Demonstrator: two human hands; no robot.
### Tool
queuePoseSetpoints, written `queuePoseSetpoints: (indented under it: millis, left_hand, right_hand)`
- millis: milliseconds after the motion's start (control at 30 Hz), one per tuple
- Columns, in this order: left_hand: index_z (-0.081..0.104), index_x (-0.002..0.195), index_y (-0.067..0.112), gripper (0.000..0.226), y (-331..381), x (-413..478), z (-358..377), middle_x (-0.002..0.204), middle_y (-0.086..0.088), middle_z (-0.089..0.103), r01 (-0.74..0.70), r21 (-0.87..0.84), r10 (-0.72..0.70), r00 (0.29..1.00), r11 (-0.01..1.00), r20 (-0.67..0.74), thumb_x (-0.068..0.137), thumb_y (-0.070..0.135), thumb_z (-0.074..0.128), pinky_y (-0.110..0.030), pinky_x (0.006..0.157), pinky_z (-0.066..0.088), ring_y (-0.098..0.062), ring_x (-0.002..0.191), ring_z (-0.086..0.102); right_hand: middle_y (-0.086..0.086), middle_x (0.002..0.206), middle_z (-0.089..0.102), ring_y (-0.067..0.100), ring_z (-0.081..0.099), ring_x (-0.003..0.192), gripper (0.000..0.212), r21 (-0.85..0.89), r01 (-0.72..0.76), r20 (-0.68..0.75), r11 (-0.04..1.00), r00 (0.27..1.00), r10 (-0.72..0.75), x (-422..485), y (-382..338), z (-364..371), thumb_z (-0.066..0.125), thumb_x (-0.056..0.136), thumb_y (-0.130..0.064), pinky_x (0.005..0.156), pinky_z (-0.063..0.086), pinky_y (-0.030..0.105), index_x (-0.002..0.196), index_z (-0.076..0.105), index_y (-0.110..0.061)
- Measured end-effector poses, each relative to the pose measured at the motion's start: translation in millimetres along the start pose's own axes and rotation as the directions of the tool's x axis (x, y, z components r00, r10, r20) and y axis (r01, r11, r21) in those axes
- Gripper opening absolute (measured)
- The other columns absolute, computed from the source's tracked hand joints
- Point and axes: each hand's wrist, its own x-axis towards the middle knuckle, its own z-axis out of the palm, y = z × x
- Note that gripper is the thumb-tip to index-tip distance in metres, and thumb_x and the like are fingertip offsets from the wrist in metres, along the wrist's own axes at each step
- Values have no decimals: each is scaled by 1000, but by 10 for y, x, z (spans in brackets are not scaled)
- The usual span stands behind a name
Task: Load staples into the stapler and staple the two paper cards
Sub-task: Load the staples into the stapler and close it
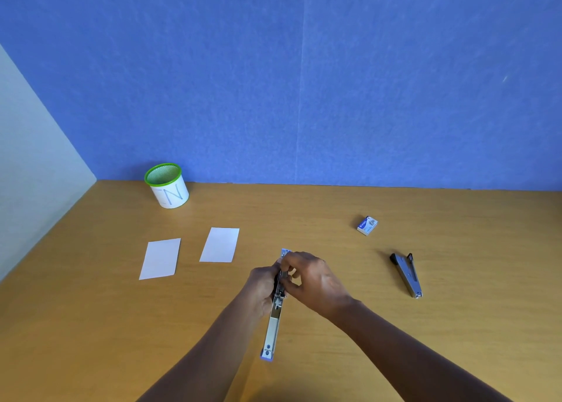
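Note:
A blue-and-metal stapler [272, 325] is swung open flat in the middle of the wooden table [91, 325], its metal length pointing toward me. My left hand [262, 286] grips its middle from the left. My right hand [313, 280] pinches at the staple channel near the far end; whether a staple strip is in its fingers is hidden. Two white paper cards lie side by side to the left, one [160, 258] nearer and one [219, 245] farther. A small blue staple box [367, 225] sits at the right rear.
A second, black stapler [407, 275] lies closed on the right. A white mesh pen cup with a green rim [168, 185] stands at the back left by the blue wall. A pale side wall borders the table's left edge.

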Motion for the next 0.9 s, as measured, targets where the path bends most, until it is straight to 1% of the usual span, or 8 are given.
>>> queuePoseSetpoints:
  millis: [67,167,333,433,533,700,800,900]
  left_hand:
    - [61,72,0,31,-6,2,-3,63,-10,51,6,-4,-6,1000,1000,4,96,17,49,-24,42,37,-17,50,44]
    - [61,72,-1,31,-13,-7,-4,58,-9,52,2,-13,-2,1000,1000,3,96,16,49,-23,39,37,-15,42,44]
    - [61,74,-2,33,-14,-8,-1,56,-10,51,-17,-13,17,1000,1000,0,97,15,47,-23,39,36,-15,34,43]
    - [60,72,-1,34,-13,7,4,49,-8,50,-17,-13,17,1000,1000,0,97,19,48,-23,37,36,-15,31,43]
    - [59,70,1,35,-19,4,20,44,-5,50,-20,-10,20,1000,1000,9,97,22,49,-20,36,36,-15,30,43]
    - [60,66,4,36,-32,4,38,46,-3,47,-22,-11,22,1000,1000,7,96,23,52,-23,40,35,-13,33,42]
    - [61,67,5,36,-22,-3,34,39,1,51,-18,-8,18,1000,1000,5,95,24,51,-21,39,35,-11,32,45]
    - [62,67,5,37,-12,-27,38,39,2,53,-12,4,12,1000,1000,19,96,26,51,-20,39,34,-10,31,44]
  right_hand:
    - [8,93,65,6,48,76,11,12,0,7,1000,1000,0,-3,16,10,60,83,-7,64,31,1,93,61,-3]
    - [7,95,65,4,46,78,13,14,-3,15,1000,1000,2,-7,45,23,61,83,-8,63,30,0,95,62,-4]
    - [8,94,67,13,54,89,8,0,17,6,1000,1000,-17,7,96,47,63,82,-7,69,26,2,88,65,-3]
    - [7,95,68,18,56,96,10,-20,33,1,999,999,-33,-6,151,69,64,83,-12,77,30,10,88,69,-4]
    - [6,99,67,16,55,101,13,-37,44,-4,998,999,-44,-31,193,74,64,84,-14,80,33,10,92,71,-5]
    - [-5,86,67,5,52,86,16,-72,172,-51,982,983,-176,-109,207,70,60,83,-27,71,45,17,82,73,-17]
    - [-6,90,65,10,57,85,19,-103,257,-27,961,965,-261,-169,197,12,57,88,-30,69,50,21,83,72,-19]
    - [-2,98,64,12,57,91,25,-147,311,3,939,949,-314,-183,235,-15,51,91,-33,72,51,21,88,72,-20]
